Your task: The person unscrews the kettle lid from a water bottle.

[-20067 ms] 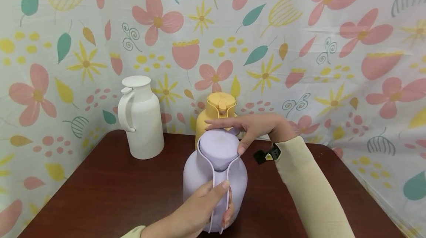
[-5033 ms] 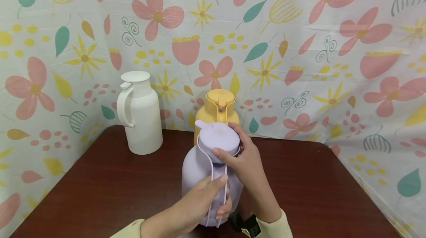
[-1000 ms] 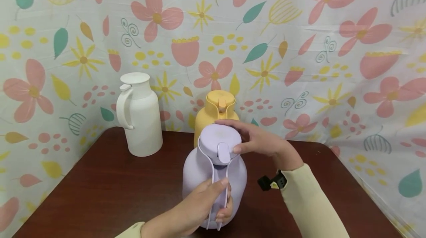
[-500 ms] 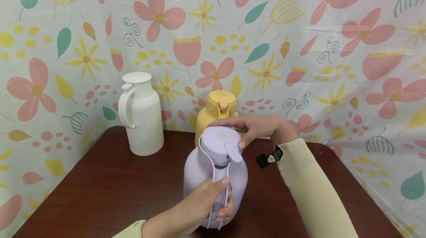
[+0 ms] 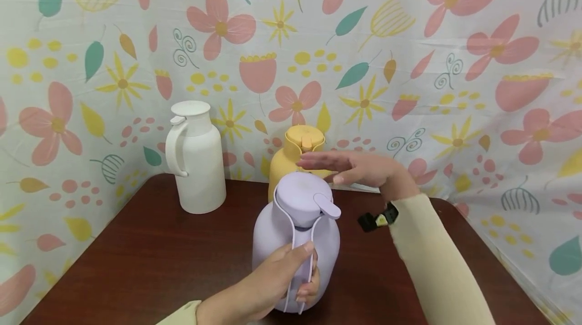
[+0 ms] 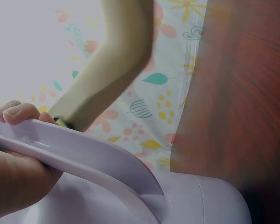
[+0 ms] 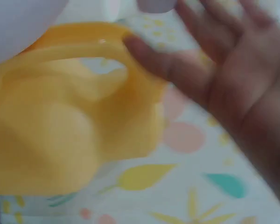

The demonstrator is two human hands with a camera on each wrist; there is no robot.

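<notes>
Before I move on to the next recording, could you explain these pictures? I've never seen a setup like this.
There is no machine here: a person works bare-handed. The wide picture is taken from the person's head, looking forward and down; the two close ones are taken from the left and right wrists. On the dark table stand a white jug, a yellow jug and, nearest, a purple jug. The left hand has its grip round the purple jug's handle. The right hand is near that jug's lid, fingers extended, holding nothing.
</notes>
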